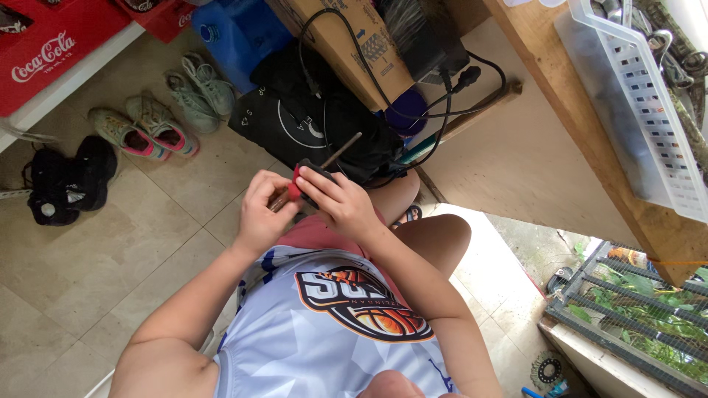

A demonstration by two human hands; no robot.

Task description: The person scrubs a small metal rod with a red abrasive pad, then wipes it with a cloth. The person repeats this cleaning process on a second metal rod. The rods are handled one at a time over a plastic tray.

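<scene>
My left hand (259, 212) and my right hand (341, 203) meet above my lap. Together they grip a small black object with a red part (301, 180). A thin dark rod (341, 149) sticks out of it toward the upper right, like a tool shaft. My left fingers wrap the red and brown end, and my right fingers close over the black part. What the object is exactly stays hidden by my fingers. I sit in a light sports jersey (332, 324) and reddish shorts.
A black bag (310, 121) with black cables lies on the tiled floor ahead. Several shoes (158, 118) sit at the left by red crates (51, 44). A cardboard box (354, 37) and a blue container stand behind. A wooden table edge (590, 133) with a white basket (649, 110) runs at right.
</scene>
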